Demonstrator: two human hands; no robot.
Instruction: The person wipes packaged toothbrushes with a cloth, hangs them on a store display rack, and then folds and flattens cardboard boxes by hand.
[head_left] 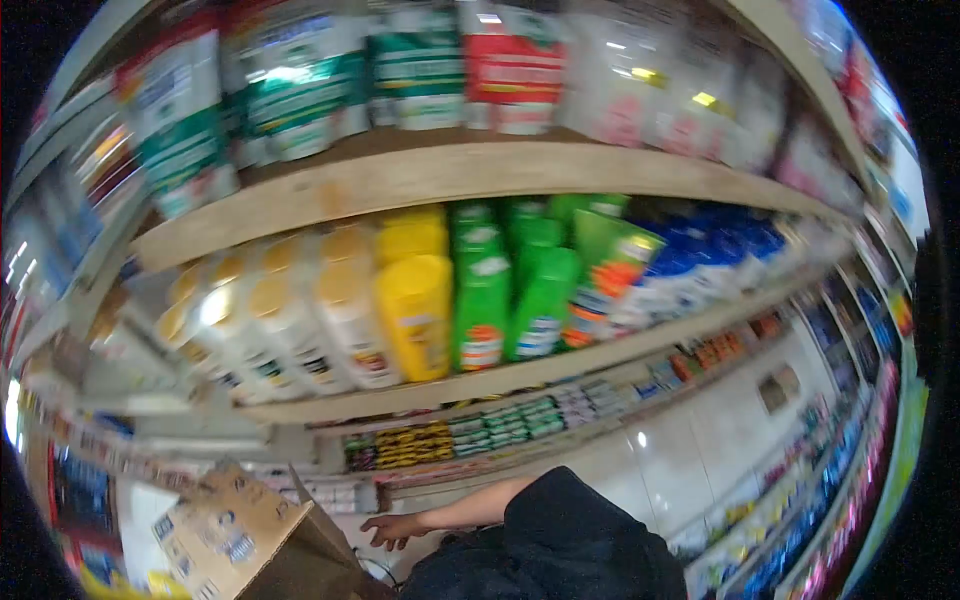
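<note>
My right hand (395, 530) reaches across to the left, low in the view, with its fingers apart and nothing visible in them. Its bare forearm comes out of a dark sleeve (570, 510). Just left of the hand stands a brown cardboard box (235, 535), tilted, with printed marks and raised flaps; a gap shows between the hand and the box. What the box contains is hidden. My left hand does not show.
In front, a shelf holds white bottles with gold caps (285, 315), yellow bottles (415, 315) and green bottles (480, 300). Pouches (300, 90) line the shelf above. Small packs (415, 440) fill a lower shelf. Tiled floor (660, 470) lies right; more stocked shelves (800, 500) stand beyond.
</note>
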